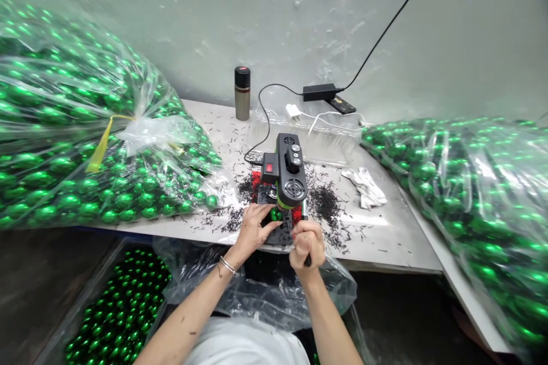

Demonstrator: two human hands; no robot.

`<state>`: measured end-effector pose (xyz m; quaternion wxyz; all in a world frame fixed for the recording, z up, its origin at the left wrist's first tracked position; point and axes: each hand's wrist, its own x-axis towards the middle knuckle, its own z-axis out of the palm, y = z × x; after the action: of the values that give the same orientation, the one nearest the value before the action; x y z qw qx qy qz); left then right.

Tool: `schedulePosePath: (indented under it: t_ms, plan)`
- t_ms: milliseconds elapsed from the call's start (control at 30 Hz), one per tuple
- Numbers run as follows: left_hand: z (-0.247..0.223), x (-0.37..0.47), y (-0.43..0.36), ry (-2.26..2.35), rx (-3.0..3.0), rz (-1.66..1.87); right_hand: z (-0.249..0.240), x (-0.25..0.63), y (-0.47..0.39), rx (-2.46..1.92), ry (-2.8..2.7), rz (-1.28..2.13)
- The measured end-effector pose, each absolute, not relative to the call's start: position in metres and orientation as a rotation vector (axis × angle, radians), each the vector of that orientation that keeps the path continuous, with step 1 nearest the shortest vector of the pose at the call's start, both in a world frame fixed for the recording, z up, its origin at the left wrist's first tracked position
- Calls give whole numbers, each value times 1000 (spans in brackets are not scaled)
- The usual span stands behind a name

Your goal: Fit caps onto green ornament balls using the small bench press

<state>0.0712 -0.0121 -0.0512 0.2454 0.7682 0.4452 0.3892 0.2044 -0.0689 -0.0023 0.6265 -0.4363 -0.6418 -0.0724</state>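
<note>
A small black bench drill press (291, 171) stands on the table in front of me, a red switch on its left side. Under its head sits a shiny green ball (276, 214), like a Christmas bauble. My left hand (256, 225) pinches this ball between thumb and fingers. On the press's right side, my right hand (307, 244) is wrapped round a black lever handle (307, 260). Where the tool meets the ball is hidden by the head. Dark shavings (325, 203) lie heaped around the base.
Big clear bags of green balls lie at left (85, 142) and right (479, 194). Behind the press are a bottle (242, 94), a clear plastic tray (274, 120) and a power adapter (319, 92). White gloves (367, 187) lie right. Below the table is a bin of green balls (124, 302).
</note>
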Motion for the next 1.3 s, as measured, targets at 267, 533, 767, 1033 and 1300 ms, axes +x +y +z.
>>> schedulePosePath:
  t_ms: [267,533,767,1033,1300]
  plan:
    - [-52,72,-13,1202,2089,1086,-22,204,-67,-955,-1410,-132]
    - [-49,71,-14,1192,2078,1099,-28,206,-63,-930,-1504,-187]
    - [-55,73,-8,1190,2045,1134,4,207,-65,-945,-1467,-175]
    - [-49,49,-57,1029,2287,1097,49,203,-70,-1024,-1390,-81]
    - [-23,5,-4,1634,2294,1062,29,204,-68,-993,-1375,-98]
